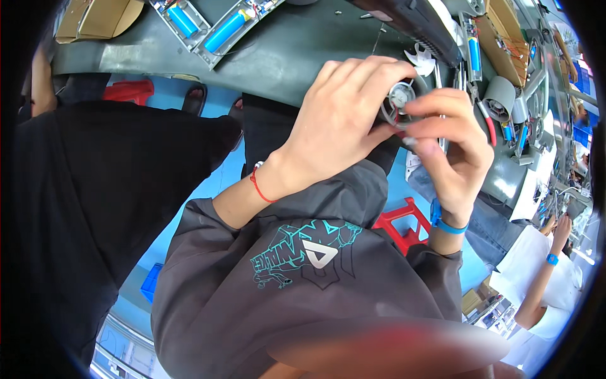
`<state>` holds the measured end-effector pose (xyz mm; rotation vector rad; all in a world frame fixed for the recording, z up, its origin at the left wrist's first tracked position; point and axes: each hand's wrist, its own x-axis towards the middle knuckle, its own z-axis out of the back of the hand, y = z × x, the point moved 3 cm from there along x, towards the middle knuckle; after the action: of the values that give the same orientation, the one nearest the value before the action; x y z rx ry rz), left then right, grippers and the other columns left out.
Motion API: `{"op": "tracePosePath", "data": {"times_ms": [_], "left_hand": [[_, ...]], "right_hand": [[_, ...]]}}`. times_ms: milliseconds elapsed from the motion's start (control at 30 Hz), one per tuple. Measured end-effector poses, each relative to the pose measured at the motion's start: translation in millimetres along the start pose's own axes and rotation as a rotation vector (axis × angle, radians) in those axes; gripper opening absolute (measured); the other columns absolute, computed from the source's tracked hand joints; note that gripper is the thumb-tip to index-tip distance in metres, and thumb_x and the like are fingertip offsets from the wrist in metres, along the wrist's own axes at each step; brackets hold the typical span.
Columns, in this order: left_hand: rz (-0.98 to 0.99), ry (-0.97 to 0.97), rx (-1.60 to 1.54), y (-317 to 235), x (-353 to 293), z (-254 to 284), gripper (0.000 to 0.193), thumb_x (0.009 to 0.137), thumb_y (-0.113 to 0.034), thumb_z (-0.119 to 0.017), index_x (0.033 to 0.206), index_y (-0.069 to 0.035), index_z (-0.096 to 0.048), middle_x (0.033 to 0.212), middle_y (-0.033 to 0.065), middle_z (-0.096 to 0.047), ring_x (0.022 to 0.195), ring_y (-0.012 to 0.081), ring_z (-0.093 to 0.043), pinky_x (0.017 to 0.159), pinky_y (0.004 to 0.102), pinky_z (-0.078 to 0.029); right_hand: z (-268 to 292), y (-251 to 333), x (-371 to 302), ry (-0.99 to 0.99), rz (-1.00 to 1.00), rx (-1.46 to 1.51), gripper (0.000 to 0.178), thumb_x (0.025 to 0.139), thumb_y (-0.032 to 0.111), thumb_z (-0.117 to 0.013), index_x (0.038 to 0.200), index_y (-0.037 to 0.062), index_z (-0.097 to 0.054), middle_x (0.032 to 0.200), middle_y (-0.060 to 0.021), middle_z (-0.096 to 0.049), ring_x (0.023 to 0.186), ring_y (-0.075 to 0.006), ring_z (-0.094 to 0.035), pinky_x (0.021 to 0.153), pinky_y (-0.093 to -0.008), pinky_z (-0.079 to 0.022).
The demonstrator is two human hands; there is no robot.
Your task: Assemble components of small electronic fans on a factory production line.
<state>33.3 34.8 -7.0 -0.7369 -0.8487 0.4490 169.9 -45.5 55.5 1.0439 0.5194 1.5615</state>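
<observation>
Both of my hands hold one small round grey part [400,98] with a silver disc in its middle, raised in front of the dark green workbench [278,54]. My left hand [341,123] wraps it from the left, fingers curled over its top; a red string circles that wrist. From the right, my right hand [451,136] pinches the part's rim with fingertips; a blue band sits on that wrist. A white fan blade [421,62] lies on the bench just beyond the part.
Grey trays with blue cylindrical cells [224,30] lie on the bench at top left, beside a cardboard box [95,18]. Red-handled pliers [487,123] and grey housings [500,98] sit at right. A red stool [404,221] stands below. Another person's arm [549,265] works at far right.
</observation>
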Motion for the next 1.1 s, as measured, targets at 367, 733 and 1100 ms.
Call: {"op": "tracePosePath", "data": {"times_ms": [367,733,1100], "left_hand": [[-0.002,-0.031,-0.03,7,-2,2,0.065,0.062,-0.008,-0.081,0.122,-0.01,-0.057,0.118,0.0055,-0.066,0.104,0.0299,-0.064,0.086,0.0399,-0.046],[0.03,-0.055,-0.107,13,-3,5,0.069,0.064,-0.005,-0.082,0.128,-0.01,-0.056,0.121,0.0079,-0.065,0.106,0.032,-0.064,0.089,0.0393,-0.047],[0.111,-0.004,-0.11,14,-3,4,0.066,0.066,-0.009,-0.082,0.127,-0.009,-0.057,0.118,0.0101,-0.066,0.103,0.0318,-0.064,0.09,0.0402,-0.048]], "right_hand": [[3,7,18,0.445,0.217,-0.313,0.019,0.072,0.011,-0.075,0.091,0.0093,-0.075,0.101,-0.0041,-0.067,0.103,-0.0285,-0.054,0.089,-0.0414,-0.046],[-1,36,39,0.483,0.478,-0.965,0.028,0.061,0.01,-0.073,0.088,0.0051,-0.07,0.095,-0.0052,-0.063,0.092,-0.0255,-0.062,0.077,-0.0393,-0.049],[-7,35,54,0.749,0.391,-1.155,0.032,0.067,0.01,-0.063,0.098,0.0066,-0.065,0.099,-0.0049,-0.062,0.095,-0.022,-0.061,0.08,-0.0372,-0.049]]}}
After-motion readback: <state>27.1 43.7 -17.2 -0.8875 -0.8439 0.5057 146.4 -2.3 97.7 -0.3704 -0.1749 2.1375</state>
